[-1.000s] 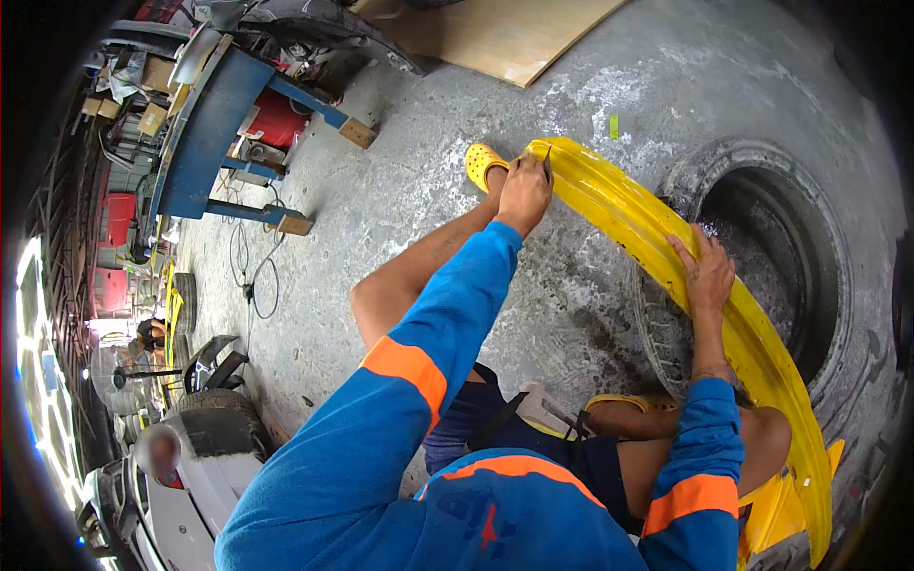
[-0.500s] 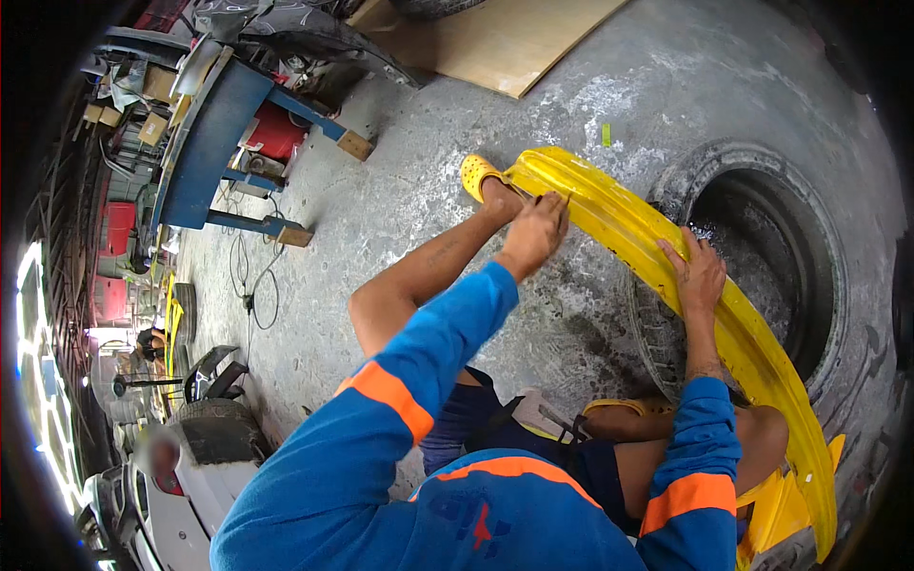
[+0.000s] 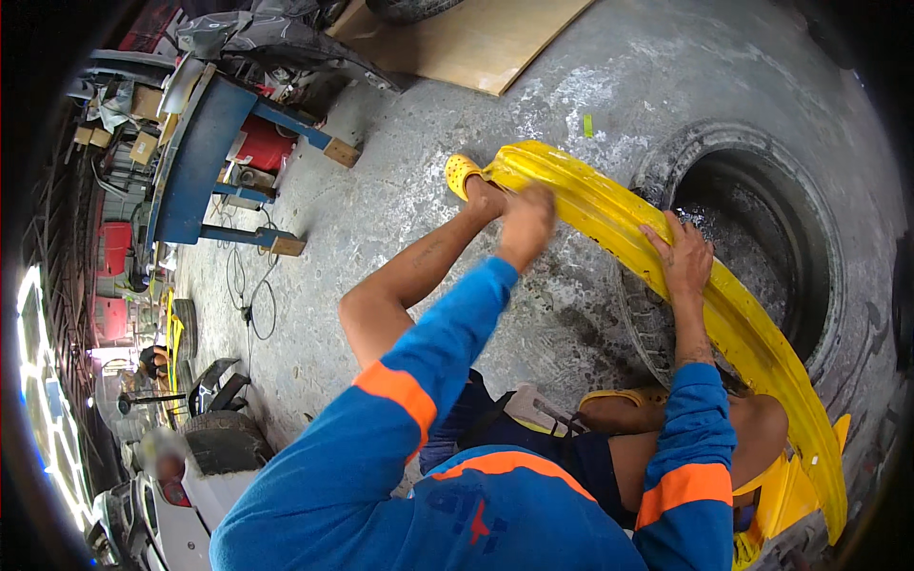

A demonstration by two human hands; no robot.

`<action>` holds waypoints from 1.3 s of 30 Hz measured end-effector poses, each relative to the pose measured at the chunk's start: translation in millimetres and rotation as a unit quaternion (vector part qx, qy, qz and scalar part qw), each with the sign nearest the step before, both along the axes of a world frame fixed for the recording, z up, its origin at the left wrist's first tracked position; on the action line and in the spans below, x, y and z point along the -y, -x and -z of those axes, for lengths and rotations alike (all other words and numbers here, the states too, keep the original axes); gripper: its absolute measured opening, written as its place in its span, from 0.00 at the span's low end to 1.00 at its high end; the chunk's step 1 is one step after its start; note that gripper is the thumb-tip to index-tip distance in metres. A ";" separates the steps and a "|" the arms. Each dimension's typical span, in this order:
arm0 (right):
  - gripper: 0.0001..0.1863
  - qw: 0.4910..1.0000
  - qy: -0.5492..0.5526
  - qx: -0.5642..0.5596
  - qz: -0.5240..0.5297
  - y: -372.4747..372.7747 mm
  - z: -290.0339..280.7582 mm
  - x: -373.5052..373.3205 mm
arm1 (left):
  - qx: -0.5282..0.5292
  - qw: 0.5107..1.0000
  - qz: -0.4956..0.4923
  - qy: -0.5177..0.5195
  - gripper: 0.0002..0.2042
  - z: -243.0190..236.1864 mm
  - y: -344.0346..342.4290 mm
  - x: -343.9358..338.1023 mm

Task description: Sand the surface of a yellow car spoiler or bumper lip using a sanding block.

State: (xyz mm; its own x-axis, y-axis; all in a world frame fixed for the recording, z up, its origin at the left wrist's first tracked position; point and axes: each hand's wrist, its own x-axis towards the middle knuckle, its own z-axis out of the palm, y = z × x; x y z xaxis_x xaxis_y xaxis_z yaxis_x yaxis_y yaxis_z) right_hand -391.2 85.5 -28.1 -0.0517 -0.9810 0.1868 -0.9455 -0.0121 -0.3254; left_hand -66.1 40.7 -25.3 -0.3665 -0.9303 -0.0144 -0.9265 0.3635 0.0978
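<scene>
A long, curved yellow car body panel (image 3: 609,214), like bumper trim, stretches from beside my left foot to the lower right, past my right knee. My left hand (image 3: 528,224) is at the panel's near edge toward its far end. Its fingers look curled but are smeared by motion, and I cannot make out what is in them. Lying on the middle of the panel, my right hand (image 3: 684,255) has its fingers spread across the surface and its thumb apart.
A large tyre (image 3: 828,276) lies on the concrete floor behind the panel. Another yellow piece (image 3: 785,495) is by my right knee. To the left stand a blue table (image 3: 195,162) and a light-coloured car part (image 3: 224,481); cables (image 3: 249,309) run over the floor. A wooden board (image 3: 476,48) lies at the far side.
My left hand has shifted slightly left and is now blurred. The right hand still rests on the panel. The whole view has moved a little.
</scene>
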 end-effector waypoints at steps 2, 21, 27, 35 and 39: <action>0.36 1.000 0.013 0.002 0.001 0.3 0.0 0.1 | -0.043 0.976 0.090 0.192 0.15 -4.7 10.6 -13.9; 0.37 1.000 -0.002 0.018 0.003 -1.1 -3.0 -1.6 | -0.142 0.962 0.102 0.211 0.15 0.9 11.9 -11.8; 0.38 0.999 -0.041 0.012 0.001 0.3 -2.7 0.5 | -0.083 0.968 -0.019 0.235 0.09 -0.3 -6.1 2.8; 0.38 0.999 -0.036 0.017 0.009 0.2 -2.4 -0.8 | -0.043 0.978 0.007 0.206 0.08 17.3 -42.9 20.6; 0.37 0.999 -0.037 0.007 0.004 -1.1 -5.6 0.4 | -0.041 0.974 0.143 0.170 0.15 6.8 -42.9 20.6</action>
